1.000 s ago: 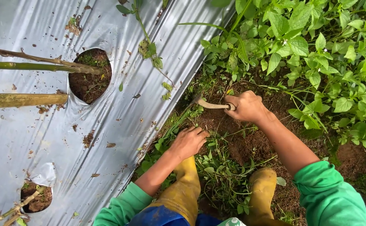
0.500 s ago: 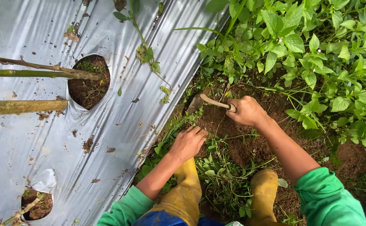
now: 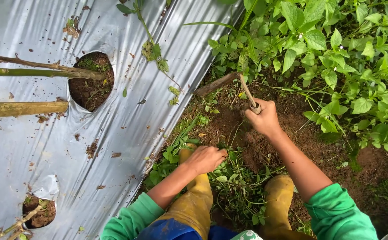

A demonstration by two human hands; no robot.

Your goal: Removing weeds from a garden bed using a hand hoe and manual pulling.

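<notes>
My right hand (image 3: 264, 119) grips the wooden handle of a small hand hoe (image 3: 229, 84), whose blade lies against the soil at the edge of the silver plastic mulch sheet (image 3: 47, 146). My left hand (image 3: 206, 158) rests fist-like on a clump of low green weeds (image 3: 234, 182) just above my left yellow rubber boot (image 3: 195, 202). It seems to clutch the weeds. My right yellow boot (image 3: 277, 200) stands on bare brown soil (image 3: 265, 151). Both arms wear green sleeves.
Leafy green plants (image 3: 336, 58) fill the upper right. The mulch sheet has round planting holes (image 3: 89, 82) with soil. Bamboo stakes (image 3: 25, 109) lie across the sheet at left. A small vine (image 3: 152, 49) trails over the plastic.
My right hand has swung the hoe up and forward; its blade now points toward the edge of the plastic. My left hand has stayed on the weeds.
</notes>
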